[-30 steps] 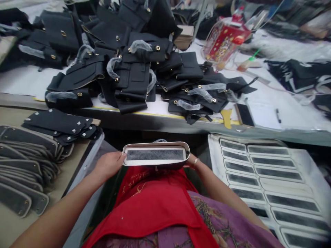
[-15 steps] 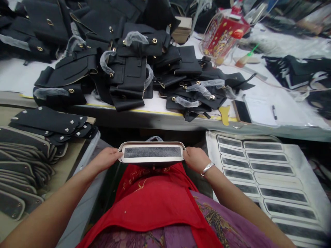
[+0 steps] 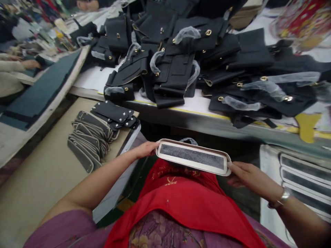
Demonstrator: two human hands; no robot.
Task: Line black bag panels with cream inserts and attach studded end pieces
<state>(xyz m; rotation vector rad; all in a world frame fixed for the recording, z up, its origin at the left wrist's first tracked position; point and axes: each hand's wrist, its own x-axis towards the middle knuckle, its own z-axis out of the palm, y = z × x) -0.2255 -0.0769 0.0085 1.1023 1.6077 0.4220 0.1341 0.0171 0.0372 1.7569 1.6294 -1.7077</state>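
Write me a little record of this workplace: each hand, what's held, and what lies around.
Left hand: grips one end of the bag piece
Right hand: holds its other end
Bag piece: white-bordered dark panel facing up
Left side: stacked grey panels, black studded panels
Ahead: heaped black bags, some handles plastic-wrapped
Right side: white-bordered dark strips
Clothing: red apron
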